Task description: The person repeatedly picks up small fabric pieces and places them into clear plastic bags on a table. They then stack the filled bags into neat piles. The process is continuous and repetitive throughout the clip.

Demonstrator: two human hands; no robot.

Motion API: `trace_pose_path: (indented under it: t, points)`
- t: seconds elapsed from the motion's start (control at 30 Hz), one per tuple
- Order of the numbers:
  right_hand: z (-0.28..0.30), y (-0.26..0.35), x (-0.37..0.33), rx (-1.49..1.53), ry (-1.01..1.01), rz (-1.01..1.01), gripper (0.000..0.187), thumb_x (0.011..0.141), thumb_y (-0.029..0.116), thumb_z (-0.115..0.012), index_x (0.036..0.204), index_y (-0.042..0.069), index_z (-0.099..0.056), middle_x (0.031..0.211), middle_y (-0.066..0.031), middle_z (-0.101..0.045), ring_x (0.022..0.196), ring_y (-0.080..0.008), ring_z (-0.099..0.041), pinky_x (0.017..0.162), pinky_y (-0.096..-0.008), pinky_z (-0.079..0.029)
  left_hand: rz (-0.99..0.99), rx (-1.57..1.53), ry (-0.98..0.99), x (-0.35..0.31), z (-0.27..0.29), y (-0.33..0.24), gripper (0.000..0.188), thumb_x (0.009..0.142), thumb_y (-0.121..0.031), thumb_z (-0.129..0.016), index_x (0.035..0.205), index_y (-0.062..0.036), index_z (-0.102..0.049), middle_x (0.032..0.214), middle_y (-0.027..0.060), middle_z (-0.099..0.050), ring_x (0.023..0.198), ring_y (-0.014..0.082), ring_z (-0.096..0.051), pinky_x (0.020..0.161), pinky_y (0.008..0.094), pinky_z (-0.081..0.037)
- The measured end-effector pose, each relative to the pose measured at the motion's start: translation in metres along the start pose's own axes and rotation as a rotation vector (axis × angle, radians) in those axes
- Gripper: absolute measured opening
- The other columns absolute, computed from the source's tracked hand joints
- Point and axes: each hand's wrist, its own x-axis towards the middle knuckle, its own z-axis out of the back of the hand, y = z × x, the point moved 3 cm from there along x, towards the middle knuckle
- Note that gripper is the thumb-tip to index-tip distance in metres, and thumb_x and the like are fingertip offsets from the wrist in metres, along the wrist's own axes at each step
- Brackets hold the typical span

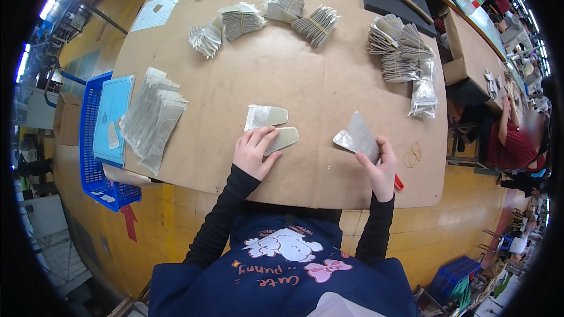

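Note:
My left hand (255,151) rests on the table, its curled fingers and thumb over the left end of a tapered grey-green piece (285,138) with rounded corners. Just beyond it lies a similar flat piece (277,117), with a whitish, frayed left end. To the right, my right hand (382,170) pinches a thin grey piece (365,138) between thumb and fingers, tilted up from the table. A second, shiny rounded end (343,139) shows beside it; whether it is a separate piece I cannot tell. The material looks like coated fabric.
Banded bundles of grey pieces (242,22) stand at the back, with more bundles (402,53) at right. A loose stack (154,114) lies left, by a blue basket (97,182). A hammer (412,6), rubber bands (415,154) and a red-handled tool (399,182) lie at right.

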Motion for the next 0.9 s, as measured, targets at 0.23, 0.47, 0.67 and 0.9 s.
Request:
trace_pose_path:
  t: [0.23,0.47,0.67,0.9]
  points:
    - [-0.038,0.006,-0.011,0.301,0.285,-0.195,0.039,0.090,0.000,-0.068,0.126,-0.001,-0.052,0.097,-0.0056,-0.069,0.090,-0.0109,-0.065,0.081,-0.0262,-0.051,-0.164,-0.226,0.113,-0.007,0.011,-0.006,0.034,0.081,-0.017,-0.073,0.115,-0.0097,-0.067,0.120,0.0052,-0.063,0.111,0.0295,-0.057,0.096,0.0423,-0.044]
    - [-0.055,0.011,-0.005,0.266,0.225,-0.053,0.028,0.098,0.005,-0.057,0.124,-0.003,-0.053,0.096,-0.0040,-0.068,0.088,-0.0089,-0.062,0.078,-0.0253,-0.051,0.288,-0.390,0.043,0.030,0.018,0.016,0.015,0.086,-0.011,-0.068,0.100,-0.0040,-0.068,0.097,0.0105,-0.065,0.088,0.0260,-0.063,0.077,0.0361,-0.050]
    - [-0.052,0.008,-0.008,0.077,0.302,-0.136,0.017,0.095,0.010,-0.064,0.106,-0.003,-0.064,0.082,-0.0016,-0.065,0.074,-0.0061,-0.057,0.068,-0.0225,-0.047,0.403,-0.554,0.202,-0.006,-0.014,0.001,0.031,0.078,-0.005,-0.074,0.107,-0.0036,-0.063,0.084,0.0023,-0.060,0.065,0.0107,-0.052,0.065,0.0260,-0.048]
    - [-0.058,0.005,-0.008,0.022,0.300,-0.146,0.015,0.094,0.011,-0.065,0.099,-0.003,-0.067,0.077,-0.0020,-0.065,0.072,-0.0054,-0.058,0.064,-0.0223,-0.046,0.560,-0.582,0.118,-0.011,-0.024,0.004,0.052,0.073,0.002,-0.073,0.121,-0.0041,-0.055,0.084,-0.0008,-0.057,0.065,0.0056,-0.047,0.064,0.0213,-0.046]
